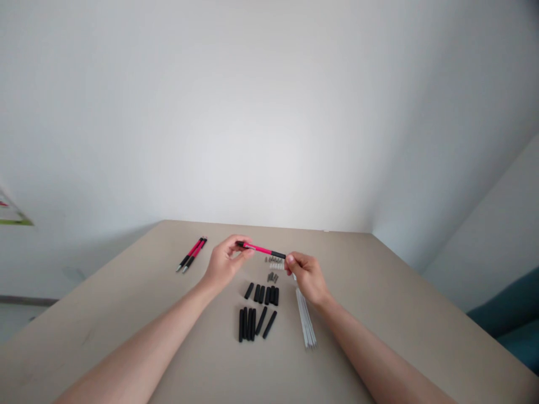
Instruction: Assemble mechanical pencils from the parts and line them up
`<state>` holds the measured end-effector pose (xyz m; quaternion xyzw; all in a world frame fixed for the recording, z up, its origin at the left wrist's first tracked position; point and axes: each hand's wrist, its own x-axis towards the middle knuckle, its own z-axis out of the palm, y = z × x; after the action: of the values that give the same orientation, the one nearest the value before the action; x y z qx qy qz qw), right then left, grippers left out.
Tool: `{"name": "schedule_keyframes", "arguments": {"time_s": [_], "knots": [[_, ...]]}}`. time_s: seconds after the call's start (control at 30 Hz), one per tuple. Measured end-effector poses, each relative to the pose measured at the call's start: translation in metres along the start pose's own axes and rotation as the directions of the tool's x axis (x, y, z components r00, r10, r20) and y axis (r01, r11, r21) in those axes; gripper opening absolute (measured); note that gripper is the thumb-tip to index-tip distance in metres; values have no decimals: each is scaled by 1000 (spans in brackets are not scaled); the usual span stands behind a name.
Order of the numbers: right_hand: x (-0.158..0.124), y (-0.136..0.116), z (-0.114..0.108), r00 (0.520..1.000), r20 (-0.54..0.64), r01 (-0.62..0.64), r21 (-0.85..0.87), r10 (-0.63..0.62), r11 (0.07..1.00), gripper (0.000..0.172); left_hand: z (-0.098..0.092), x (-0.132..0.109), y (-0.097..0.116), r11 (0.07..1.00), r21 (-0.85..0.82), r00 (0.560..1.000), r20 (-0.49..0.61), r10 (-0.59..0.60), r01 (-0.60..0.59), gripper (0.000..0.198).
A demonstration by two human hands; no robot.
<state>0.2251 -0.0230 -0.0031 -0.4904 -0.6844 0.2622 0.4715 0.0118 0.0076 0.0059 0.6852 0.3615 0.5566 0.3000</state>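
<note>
A pink pen (pixel 261 249) with a black grip is held level above the table between my two hands. My left hand (pixel 224 259) pinches its black clip end between thumb and fingers. At the other end, the fingers of my right hand (pixel 306 273) close around the tip, which they hide. Below the pen lie small metal springs (pixel 273 277), grey cone-shaped tips (pixel 273 259) and clear little plastic pieces (pixel 277 266), partly covered by my right hand. White ink refills (pixel 306 320) lie in a bundle beside my right wrist.
Two pink and black pens (pixel 192 255) lie side by side at the left. Several short black grips (pixel 267 295) and longer black tubes (pixel 247 324) lie in rows on the beige table (pixel 370 292). A white wall (pixel 269 123) stands behind it; teal fabric (pixel 509 314) hangs at the right.
</note>
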Motion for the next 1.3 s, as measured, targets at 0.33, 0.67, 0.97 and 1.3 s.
{"name": "schedule_keyframes", "arguments": {"time_s": [0.33,0.67,0.97,1.3], "knots": [[-5,-12,4,968,213,169,-153,-134,974,42,9,5,8,736,-624,952,43,-304,263,30],[-6,-2,3,981,142,159,-227,-128,961,42,-84,35,-35,480,773,908,-380,-173,415,39],[-7,-1,3,983,142,145,-214,-116,966,39,-112,28,-59,207,844,840,-403,-362,494,35],[-6,-3,3,986,124,140,-229,-114,963,38,-115,28,-70,196,827,795,-399,-456,527,29]]}}
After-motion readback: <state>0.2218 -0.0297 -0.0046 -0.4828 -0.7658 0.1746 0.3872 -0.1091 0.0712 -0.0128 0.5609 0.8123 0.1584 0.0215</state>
